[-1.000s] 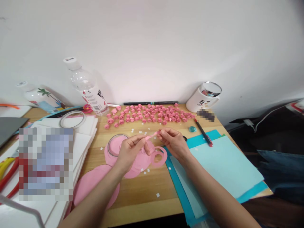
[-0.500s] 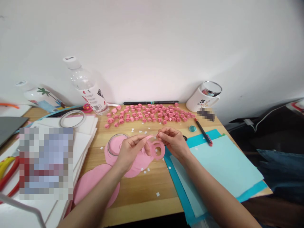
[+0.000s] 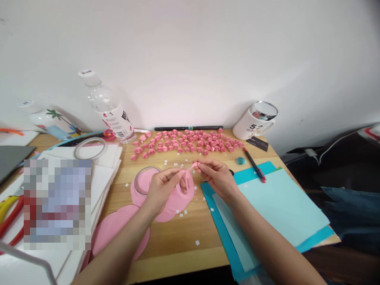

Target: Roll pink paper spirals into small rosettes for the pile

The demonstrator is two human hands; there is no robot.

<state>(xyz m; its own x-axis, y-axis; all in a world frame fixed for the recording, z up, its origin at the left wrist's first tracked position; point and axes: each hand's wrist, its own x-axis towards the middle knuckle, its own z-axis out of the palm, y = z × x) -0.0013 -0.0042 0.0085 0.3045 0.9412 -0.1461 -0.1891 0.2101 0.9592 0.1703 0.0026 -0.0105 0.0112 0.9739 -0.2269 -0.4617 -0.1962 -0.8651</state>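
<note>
My left hand (image 3: 162, 189) and my right hand (image 3: 215, 177) meet over the middle of the wooden table (image 3: 178, 241). Both pinch a narrow pink paper strip (image 3: 190, 169), and my right fingertips hold its tightly rolled end. The strip's loose loop hangs close under my left hand, over pink paper circles (image 3: 175, 202) lying on the table. Behind my hands lie several small pink paper rolls (image 3: 185, 143) in rows.
A clear water bottle (image 3: 108, 109) and a second bottle (image 3: 50, 120) stand at the back left, a white mug (image 3: 255, 120) at the back right. Blue paper sheets (image 3: 276, 206) lie right, white sheets (image 3: 101, 174) with a tape ring (image 3: 90, 149) left. A red pen (image 3: 253, 165) lies near the mug.
The hanging pink spiral has been drawn up and shortened as my right fingers rolled the strip's end. Both hands stayed in nearly the same place.
</note>
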